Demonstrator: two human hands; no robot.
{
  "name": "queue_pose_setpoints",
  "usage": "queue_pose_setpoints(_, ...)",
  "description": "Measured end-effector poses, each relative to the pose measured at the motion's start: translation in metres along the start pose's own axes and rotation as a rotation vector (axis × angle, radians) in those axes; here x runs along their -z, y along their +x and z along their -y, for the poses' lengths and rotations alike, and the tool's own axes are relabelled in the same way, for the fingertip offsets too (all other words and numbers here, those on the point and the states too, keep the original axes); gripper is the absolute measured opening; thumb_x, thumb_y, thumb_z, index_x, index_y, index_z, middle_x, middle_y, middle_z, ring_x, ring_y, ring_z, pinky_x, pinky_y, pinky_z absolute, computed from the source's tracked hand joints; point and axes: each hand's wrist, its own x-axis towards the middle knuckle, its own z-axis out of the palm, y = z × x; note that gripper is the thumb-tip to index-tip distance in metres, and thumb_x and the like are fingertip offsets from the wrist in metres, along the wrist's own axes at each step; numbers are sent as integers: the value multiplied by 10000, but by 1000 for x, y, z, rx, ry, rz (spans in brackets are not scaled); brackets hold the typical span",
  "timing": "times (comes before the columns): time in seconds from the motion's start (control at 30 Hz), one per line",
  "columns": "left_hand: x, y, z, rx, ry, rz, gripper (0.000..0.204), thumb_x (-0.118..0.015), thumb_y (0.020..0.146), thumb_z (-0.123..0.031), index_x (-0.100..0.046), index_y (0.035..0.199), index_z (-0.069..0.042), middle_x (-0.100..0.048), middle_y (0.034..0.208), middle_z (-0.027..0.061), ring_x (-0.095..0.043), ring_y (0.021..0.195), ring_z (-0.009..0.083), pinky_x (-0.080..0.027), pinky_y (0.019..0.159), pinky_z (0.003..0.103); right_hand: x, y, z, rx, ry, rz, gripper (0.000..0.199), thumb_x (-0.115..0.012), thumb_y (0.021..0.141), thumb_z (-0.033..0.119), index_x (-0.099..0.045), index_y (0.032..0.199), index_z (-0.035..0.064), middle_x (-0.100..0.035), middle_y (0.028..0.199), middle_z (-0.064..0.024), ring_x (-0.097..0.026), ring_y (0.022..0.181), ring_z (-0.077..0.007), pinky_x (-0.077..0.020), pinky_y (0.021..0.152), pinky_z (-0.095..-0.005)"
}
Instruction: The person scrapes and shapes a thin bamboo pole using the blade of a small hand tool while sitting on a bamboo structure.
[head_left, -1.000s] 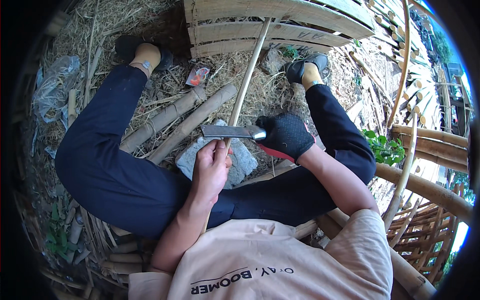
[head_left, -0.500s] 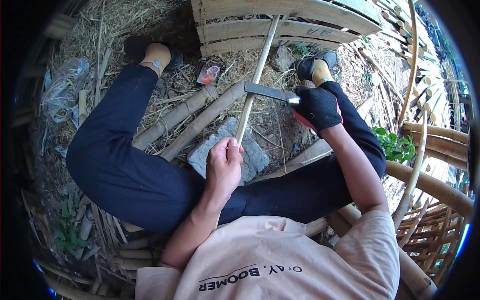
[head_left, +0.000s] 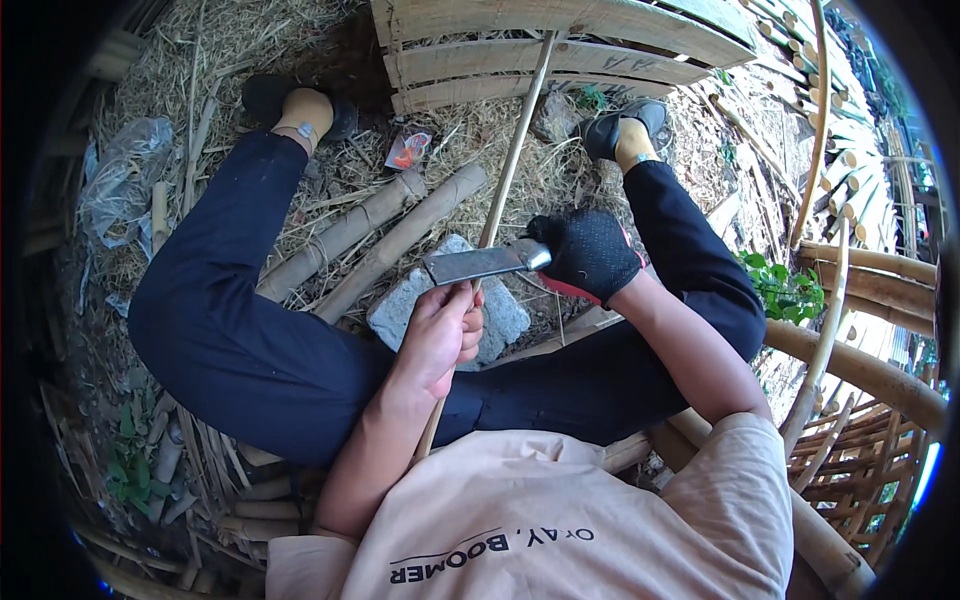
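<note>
Between dark-trousered legs (head_left: 238, 275), the bare left hand (head_left: 437, 330) is clamping a long, pale bamboo strip (head_left: 511, 163) (likely light, springy, best held there); the black-gloved right hand (head_left: 592, 255) is clenching a flat grey metal knife (head_left: 475, 265).

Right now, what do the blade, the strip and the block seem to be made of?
Blade: metal, probably steel; grey, with a dull sheen. Strip: likely bamboo; pale, long and slender, smooth-looking. Block: stone or concrete, unclear which; grey, rough-looking.

Beige short-sleeved T-shirt (head_left: 600, 490) (dark lettering (head_left: 448, 561) across it); navy trousers (head_left: 230, 330); dark shoes (head_left: 600, 138); right fingers (head_left: 548, 232) gloved in black, edged red.
</note>
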Motion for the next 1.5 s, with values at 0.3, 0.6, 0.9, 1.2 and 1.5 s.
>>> queue_pose_setpoints(0.3,3,-1,-1,27,-7,10,251,-408,1082,-285,-510,915,-128,-311,613,-104,-222,448,-3,-158,391,201,1,11,-13,-69,-48,-49,203,-688,789,322,-707,874,138,-685,732,-151,-687,707,-360,-536,644,-467)
queue_pose_setpoints(0.6,5,-1,-5,51,-56,48,234,-414,1079,-280,-510,933,-125,-298,603,-103,-207,435,-2,-154,383,198,7,32,-58,-361,-48,-140,232,-657,837,335,-725,919,129,-707,813,-162,-690,794,-369,-545,729,-460)
queue_pose_setpoints(0.9,4,-1,-6,45,-79,50,230,-413,1077,-270,-513,928,-126,-296,601,-104,-205,437,0,-155,380,198,19,21,-52,-298,30,-158,309,-658,862,425,-739,974,148,-708,827,-168,-686,795,-373,-540,738,-457)
queue_pose_setpoints(1.2,6,2,-3,-3,-21,46,235,-417,1079,-276,-509,917,-133,-292,593,-108,-205,436,-5,-149,382,195,13,16,-13,-228,4,2,220,-682,768,324,-718,886,141,-697,780,-161,-688,770,-371,-548,734,-465)
queue_pose_setpoints(1.5,0,0,-4,17,-2,26,243,-411,1082,-281,-497,909,-133,-288,596,-108,-200,435,-6,-147,384,195,9,20,-27,-158,-82,-22,194,-703,741,308,-716,865,159,-698,759,-139,-696,742,-354,-550,702,-460)
